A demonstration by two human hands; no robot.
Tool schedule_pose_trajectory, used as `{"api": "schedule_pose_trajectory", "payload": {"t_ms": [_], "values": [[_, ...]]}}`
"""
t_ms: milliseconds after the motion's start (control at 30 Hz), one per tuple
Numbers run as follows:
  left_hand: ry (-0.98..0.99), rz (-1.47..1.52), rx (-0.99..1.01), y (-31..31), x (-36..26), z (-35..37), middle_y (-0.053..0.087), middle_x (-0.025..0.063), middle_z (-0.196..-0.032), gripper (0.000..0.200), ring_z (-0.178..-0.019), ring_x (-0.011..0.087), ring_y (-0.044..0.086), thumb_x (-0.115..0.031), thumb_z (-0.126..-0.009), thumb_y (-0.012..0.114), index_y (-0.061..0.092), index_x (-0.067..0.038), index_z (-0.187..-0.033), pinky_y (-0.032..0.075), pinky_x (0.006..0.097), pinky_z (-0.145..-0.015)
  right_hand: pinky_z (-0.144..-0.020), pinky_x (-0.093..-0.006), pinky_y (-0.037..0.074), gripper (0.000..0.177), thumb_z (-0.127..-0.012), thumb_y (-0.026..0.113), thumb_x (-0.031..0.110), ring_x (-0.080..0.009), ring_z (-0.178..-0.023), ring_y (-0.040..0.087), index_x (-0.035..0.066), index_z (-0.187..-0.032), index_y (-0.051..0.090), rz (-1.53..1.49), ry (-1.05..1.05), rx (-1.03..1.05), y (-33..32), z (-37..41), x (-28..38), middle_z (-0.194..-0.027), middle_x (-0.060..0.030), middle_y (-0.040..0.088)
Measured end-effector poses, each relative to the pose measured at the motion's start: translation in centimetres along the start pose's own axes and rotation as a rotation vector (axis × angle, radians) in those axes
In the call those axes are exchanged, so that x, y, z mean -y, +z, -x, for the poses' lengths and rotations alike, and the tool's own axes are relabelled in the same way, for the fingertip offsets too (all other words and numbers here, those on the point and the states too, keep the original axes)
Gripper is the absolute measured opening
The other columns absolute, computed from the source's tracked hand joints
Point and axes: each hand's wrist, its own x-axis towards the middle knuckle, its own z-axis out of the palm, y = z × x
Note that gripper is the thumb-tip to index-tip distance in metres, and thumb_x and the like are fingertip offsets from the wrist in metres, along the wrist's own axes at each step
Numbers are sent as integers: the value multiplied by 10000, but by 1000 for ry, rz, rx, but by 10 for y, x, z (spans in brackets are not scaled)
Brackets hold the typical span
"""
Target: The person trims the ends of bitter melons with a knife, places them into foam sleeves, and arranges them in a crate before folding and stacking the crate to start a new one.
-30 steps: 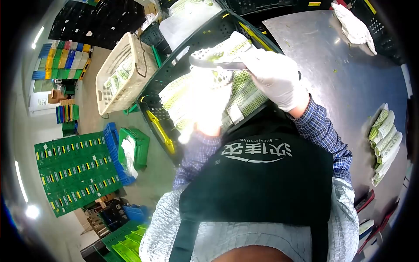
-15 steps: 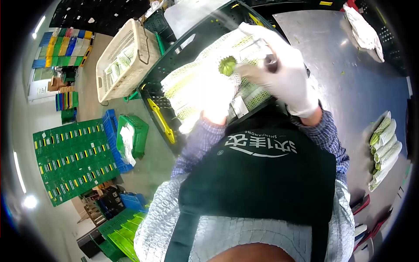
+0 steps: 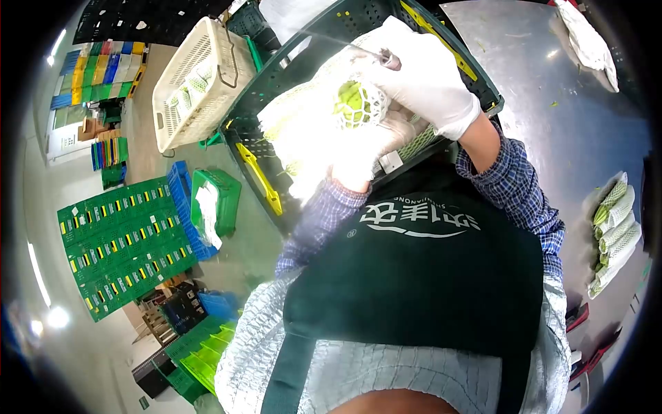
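A green vegetable in white foam netting is held over a dark crate by my left hand, gloved in white and partly washed out by glare. My right hand, also gloved, is closed at the upper right of that vegetable, around a small dark cylindrical object with a thin line running up and left from it. Beneath both hands, several netted vegetables fill the crate. Yellow handles mark its ends.
A cream basket with netted items stands left of the crate. Beyond are a green bin and green stacked crates. On the metal table at right lie several netted vegetables and a white cloth.
The vegetable's bare ridged end was showing; white netting now surrounds it. My right hand has moved up and left, close to the vegetable. The crate appears slightly shifted in view.
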Motion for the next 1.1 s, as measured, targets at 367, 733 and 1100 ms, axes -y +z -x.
{"api": "schedule_pose_trajectory", "payload": {"t_ms": [367,733,1100], "values": [[-33,248,74,0,-12,15,613,146,-1248,428,-1201,305,546,-350,-1035,449,507,-44,-1329,454,484,-1021,-719,-330,532,509,-845,718,440,-193,-798,700,22,-1128,656,-428,376,481,-42,-2,42,-882,-110,711],[-33,-645,-21,45,3,-6,522,106,-1396,580,-1271,220,503,-76,-927,655,407,-35,-1450,411,383,-1087,-817,-301,549,551,-837,772,341,-173,-908,697,40,-1278,639,-433,553,-74,-80,49,9,-1100,-127,732],[-747,252,247,96,78,-69,351,228,-1543,817,-1434,351,337,-640,-1002,331,233,-42,-1550,318,507,-1166,-885,-351,516,643,-861,719,397,-267,-1019,622,28,-1351,524,12,964,-282,-138,145,36,-1228,-196,609]]}}
